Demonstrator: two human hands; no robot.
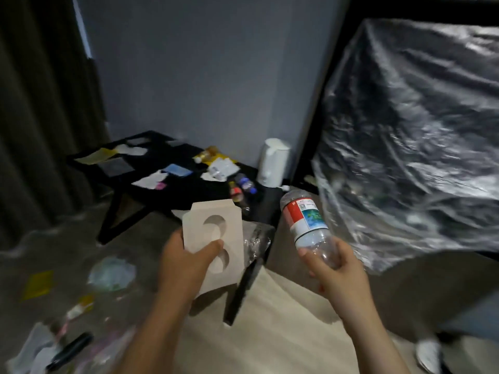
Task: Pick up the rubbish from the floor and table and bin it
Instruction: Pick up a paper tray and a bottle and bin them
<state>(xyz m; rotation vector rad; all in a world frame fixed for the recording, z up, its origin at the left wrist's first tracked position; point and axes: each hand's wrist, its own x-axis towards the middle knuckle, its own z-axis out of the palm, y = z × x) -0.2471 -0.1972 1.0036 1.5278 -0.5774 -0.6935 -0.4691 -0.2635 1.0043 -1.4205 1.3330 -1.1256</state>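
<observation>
1. Surface [189, 193], black, by grey wall: paper scraps [148, 181], 2 bottles [246, 183], white kettle [272, 161].
2. Floor [67, 247]: scattered wrappers [37, 284].
3. Hands: left hand [186, 261] grips cardboard holder [216, 233]; right hand [334, 268] grips clear bottle [305, 220] beside clear plastic bag [405, 130], contents blurred.

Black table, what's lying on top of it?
Scattered papers, a blue card, white packets and two small bottles. The cardboard in the left hand hides part of the table's near edge.
</observation>
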